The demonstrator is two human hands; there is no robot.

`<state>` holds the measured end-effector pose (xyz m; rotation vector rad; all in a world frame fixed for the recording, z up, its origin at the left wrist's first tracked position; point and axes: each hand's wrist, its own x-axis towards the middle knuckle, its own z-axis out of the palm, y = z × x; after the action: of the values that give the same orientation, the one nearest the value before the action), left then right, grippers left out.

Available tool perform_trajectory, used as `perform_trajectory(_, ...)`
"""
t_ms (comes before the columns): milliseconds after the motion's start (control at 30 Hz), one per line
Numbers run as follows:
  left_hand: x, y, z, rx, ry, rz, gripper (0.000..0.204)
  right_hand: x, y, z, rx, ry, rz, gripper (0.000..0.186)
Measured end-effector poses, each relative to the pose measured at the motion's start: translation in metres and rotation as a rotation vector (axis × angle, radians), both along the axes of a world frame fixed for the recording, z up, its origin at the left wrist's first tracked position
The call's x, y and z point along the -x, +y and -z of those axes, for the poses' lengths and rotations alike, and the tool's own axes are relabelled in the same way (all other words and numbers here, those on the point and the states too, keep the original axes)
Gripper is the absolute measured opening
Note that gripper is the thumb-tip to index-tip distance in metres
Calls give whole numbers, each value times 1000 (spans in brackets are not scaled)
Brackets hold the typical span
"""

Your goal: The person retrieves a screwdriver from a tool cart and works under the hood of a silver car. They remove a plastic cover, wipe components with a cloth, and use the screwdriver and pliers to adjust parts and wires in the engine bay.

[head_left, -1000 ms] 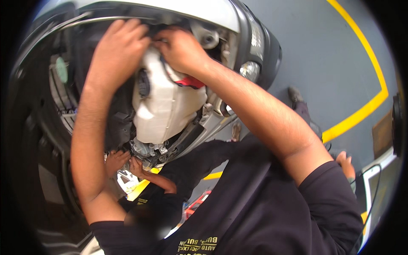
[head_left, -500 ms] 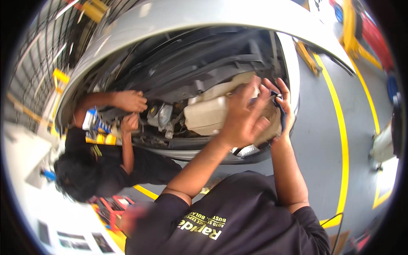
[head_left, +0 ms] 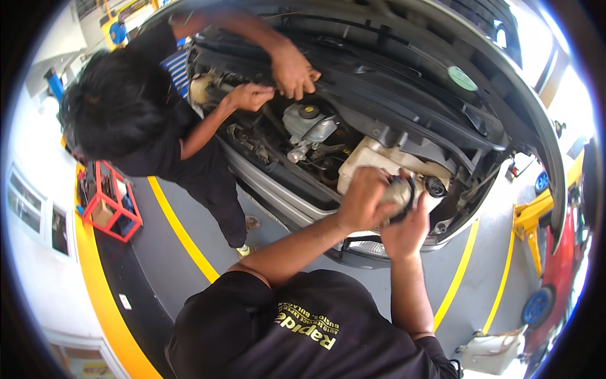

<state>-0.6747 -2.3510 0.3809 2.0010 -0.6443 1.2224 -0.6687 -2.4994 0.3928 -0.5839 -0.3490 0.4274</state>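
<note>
In front of me, over the near edge of an open engine bay, my left hand (head_left: 363, 201) and my right hand (head_left: 407, 228) grip a round, pale tan piece with a dark rim (head_left: 399, 194). Motion blurs it, so its exact kind cannot be made out. My left fingers curl over its left side, while my right fingers close on the other side. Just beyond is a cream plastic tank (head_left: 360, 159), partly hidden by my left hand. A round black cap (head_left: 435, 185) shows to the right of the held piece.
A co-worker (head_left: 117, 107) leans in at the left, both hands (head_left: 293, 72) over the bay near a grey reservoir with a black cap (head_left: 309, 123). The raised hood (head_left: 505, 95) arches above. A red cart (head_left: 110, 202) stands at left, a yellow lift (head_left: 530, 221) at right.
My view has swung, so the co-worker and engine bay sit differently. My hands, earlier apart with the left open and a dark thing at the right, are now together around the round piece.
</note>
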Motion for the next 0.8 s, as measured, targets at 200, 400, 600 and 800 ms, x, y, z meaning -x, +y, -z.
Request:
perform_trajectory(200, 41, 28, 2, -284, 285, -312, 51, -12, 43, 16, 195, 108, -104, 48)
perform_trajectory(400, 97, 90, 12, -400, 359, -244, 50, 2, 79, 44, 417, 299, -111, 42)
perform_trajectory(600, 108, 124, 33, -267, 344, -319, 47, 30, 117, 61, 284, 324, -221, 48)
perform_trajectory(800, 131, 186, 65, -425, 478, -231, 57, 50, 162, 73, 782, -90, -179, 46)
